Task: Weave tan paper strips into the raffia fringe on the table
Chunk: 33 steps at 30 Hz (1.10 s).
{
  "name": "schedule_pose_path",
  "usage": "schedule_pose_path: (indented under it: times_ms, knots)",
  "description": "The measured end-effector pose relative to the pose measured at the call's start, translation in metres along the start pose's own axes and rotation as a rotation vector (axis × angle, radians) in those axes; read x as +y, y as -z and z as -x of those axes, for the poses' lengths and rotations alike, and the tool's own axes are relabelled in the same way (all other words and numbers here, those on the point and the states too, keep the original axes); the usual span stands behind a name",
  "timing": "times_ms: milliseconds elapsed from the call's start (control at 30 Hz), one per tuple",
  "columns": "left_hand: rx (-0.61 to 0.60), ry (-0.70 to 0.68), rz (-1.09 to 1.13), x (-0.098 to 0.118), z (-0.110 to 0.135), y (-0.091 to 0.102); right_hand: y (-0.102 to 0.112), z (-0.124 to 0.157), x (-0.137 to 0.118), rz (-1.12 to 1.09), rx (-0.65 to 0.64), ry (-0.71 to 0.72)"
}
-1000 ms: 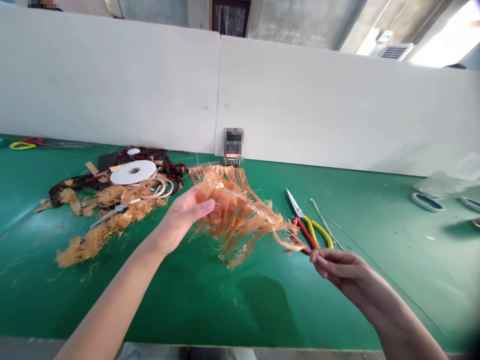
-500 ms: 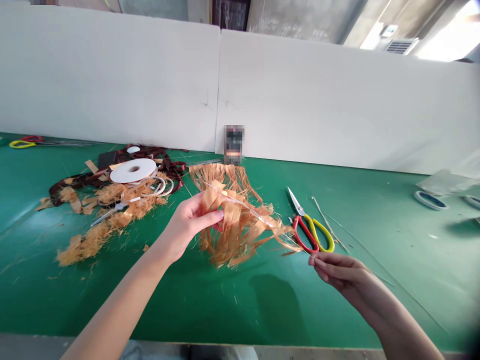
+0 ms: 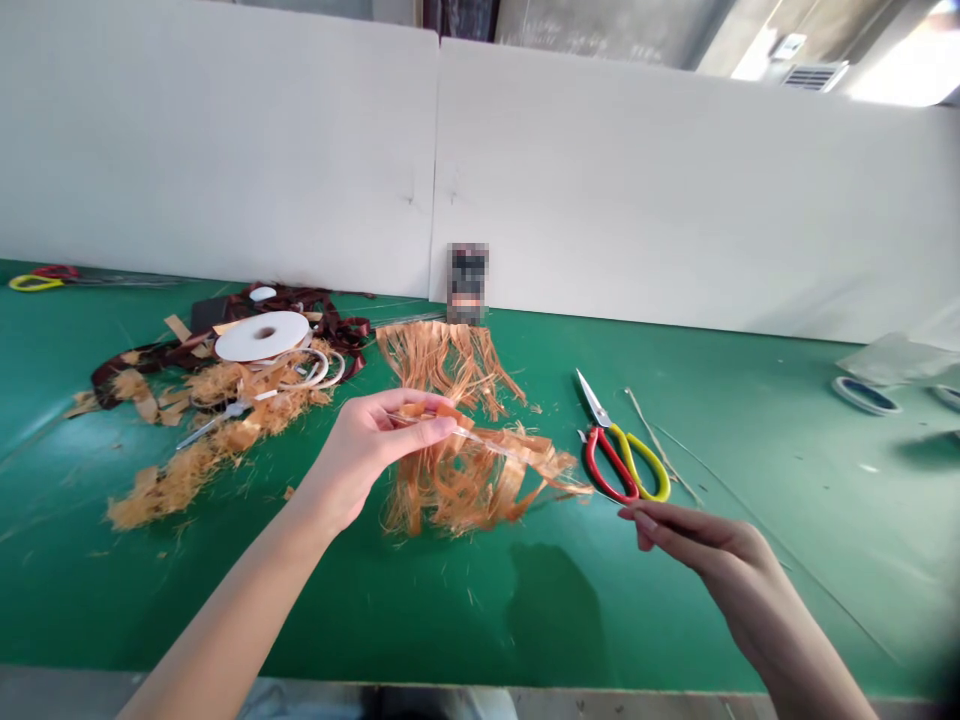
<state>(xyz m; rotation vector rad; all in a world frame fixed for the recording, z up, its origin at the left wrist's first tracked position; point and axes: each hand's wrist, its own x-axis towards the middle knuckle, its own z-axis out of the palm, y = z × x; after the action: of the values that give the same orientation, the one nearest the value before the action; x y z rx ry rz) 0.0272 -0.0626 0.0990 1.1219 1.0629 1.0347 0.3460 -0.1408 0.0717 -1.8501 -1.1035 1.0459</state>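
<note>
We note the left hand (image 3: pixel 379 432) closed in a pinch, thumb and fingers gripping a thin clear strand (image 3: pixel 480 442) strung with frayed orange fibre. The strand runs rightward, held above the green work mat (image 3: pixel 750 620), with a shaggy orange fringe (image 3: pixel 450 495) hanging from it, the lower ends at or near the mat. The pinch seems placed to lift the strand so that the fringe falls free and untangled. The right hand (image 3: pixel 694 540) sits just beyond the strand's far end, fingers (image 3: pixel 660 525) extended and close together; whether they hold anything we cannot tell (a fine thread would not resolve in this view). Red-and-yellow-handled scissors (image 3: pixel 619 465) lie just beside that hand, handles turned toward the person, apparently kept within reach. A second orange fringe (image 3: pixel 442 360) lies flat behind, and a heap of loose fibre (image 3: pixel 255 410) sits below a white tape roll (image 3: pixel 262 335).
</note>
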Motion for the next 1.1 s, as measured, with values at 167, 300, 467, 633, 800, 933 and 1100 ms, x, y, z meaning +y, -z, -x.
schedule_pose_path:
  times_ms: [167, 300, 467, 633, 800, 933, 1100]
  knots:
    - [-0.021, -0.005, -0.031, 0.005, 0.004, -0.002, -0.002, -0.001, -0.001, -0.065, 0.032, -0.047]
    - [0.020, -0.029, -0.046, 0.005, 0.006, -0.004, -0.003, 0.001, -0.001, -0.108, 0.055, -0.058]
    - [0.089, 0.016, 0.050, -0.002, 0.004, -0.005, -0.006, 0.003, -0.002, -0.142, 0.083, -0.063]
    - [-0.018, 0.080, 0.018, 0.004, 0.007, 0.005, -0.007, 0.002, 0.000, -0.167, 0.064, -0.090]
    - [-0.138, 0.114, 0.070, 0.005, 0.011, 0.010, -0.008, 0.002, -0.001, -0.194, 0.080, -0.105]
    - [-0.166, 0.075, 0.135, 0.002, 0.012, 0.008, -0.008, 0.003, -0.001, -0.212, 0.060, -0.106]
    - [-0.007, 0.005, -0.023, 0.001, 0.014, 0.005, -0.005, 0.000, 0.004, -0.124, 0.018, -0.104]
